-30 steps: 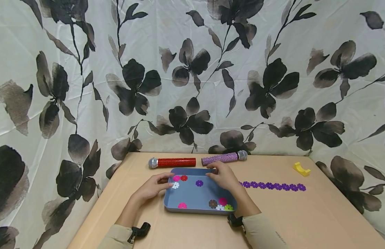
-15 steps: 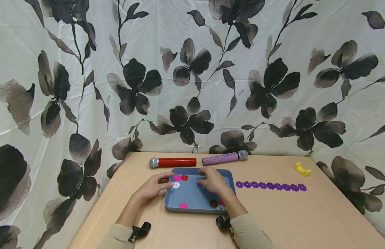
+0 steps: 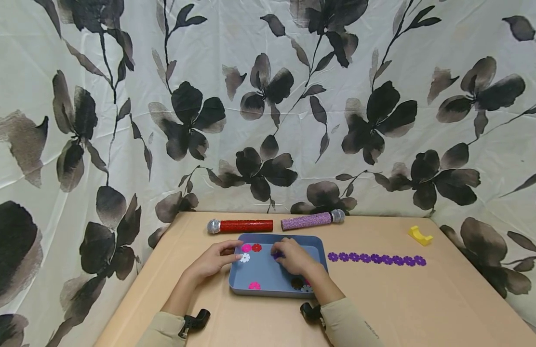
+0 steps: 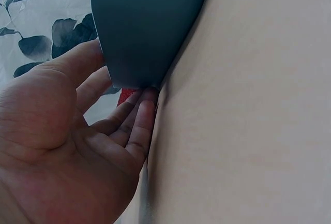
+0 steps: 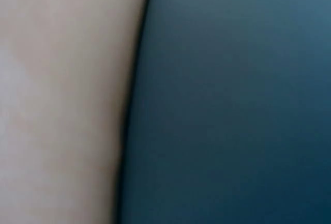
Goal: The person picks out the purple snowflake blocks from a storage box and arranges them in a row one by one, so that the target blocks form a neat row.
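Note:
A blue tray [image 3: 268,279] lies on the table, holding several small flower-shaped pieces. My left hand [image 3: 208,262] grips its left side; in the left wrist view the thumb reaches the rim and the other fingers [image 4: 142,125] lie low against the wall. Inside the tray, my right hand [image 3: 294,258] has its fingertips around a purple flower piece [image 3: 276,255], which they partly cover. Pink [image 3: 247,247], red [image 3: 257,247] and white [image 3: 245,258] pieces sit near the left hand. In the right wrist view only the tray's outer wall [image 5: 222,105] and the table show.
A row of purple flower pieces [image 3: 376,259] runs right of the tray. Behind the tray lie a red toy microphone [image 3: 246,226] and a purple glittery one [image 3: 307,220]. A yellow curved piece [image 3: 420,236] rests at the table's back right. A floral cloth [image 3: 268,125] hangs behind.
My right hand has moved left from the tray's far right rim into the tray, and its fingers have closed around the purple flower piece. The left hand has stayed on the tray.

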Demonstrator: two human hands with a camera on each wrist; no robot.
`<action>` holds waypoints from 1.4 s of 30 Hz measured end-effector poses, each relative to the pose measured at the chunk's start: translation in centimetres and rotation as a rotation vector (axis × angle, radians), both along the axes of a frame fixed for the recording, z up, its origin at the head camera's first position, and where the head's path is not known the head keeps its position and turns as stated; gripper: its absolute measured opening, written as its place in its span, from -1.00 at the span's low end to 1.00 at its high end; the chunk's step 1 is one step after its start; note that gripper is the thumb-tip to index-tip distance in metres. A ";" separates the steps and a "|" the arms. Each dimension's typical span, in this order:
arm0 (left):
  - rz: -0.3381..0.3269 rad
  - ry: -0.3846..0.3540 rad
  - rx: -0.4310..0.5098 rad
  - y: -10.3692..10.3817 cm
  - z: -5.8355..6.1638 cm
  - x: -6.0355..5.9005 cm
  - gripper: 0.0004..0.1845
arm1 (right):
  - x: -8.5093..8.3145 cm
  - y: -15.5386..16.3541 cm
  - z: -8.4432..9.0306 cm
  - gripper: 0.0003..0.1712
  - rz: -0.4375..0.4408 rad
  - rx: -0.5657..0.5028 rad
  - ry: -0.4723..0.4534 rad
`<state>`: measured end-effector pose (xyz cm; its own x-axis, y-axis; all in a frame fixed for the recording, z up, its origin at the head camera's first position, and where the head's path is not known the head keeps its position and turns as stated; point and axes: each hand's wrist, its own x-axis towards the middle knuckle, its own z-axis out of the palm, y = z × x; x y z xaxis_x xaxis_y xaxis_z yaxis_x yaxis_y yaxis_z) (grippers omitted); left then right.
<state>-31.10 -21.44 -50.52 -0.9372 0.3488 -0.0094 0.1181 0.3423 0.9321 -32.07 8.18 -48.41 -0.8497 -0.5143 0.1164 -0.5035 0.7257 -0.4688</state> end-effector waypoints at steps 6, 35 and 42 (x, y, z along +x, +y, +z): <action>-0.009 0.015 0.000 0.1 -0.1 -0.1 -0.42 | -0.1 0.2 0.1 -0.85 -0.009 -0.029 0.027; -0.007 0.011 -0.003 -0.1 0.1 0.1 -0.42 | -1.3 8.8 1.4 -0.75 -0.099 -0.389 0.091; -0.003 0.006 -0.012 0.0 0.1 0.1 -0.41 | -1.3 13.0 1.6 -0.72 -0.208 -0.397 0.126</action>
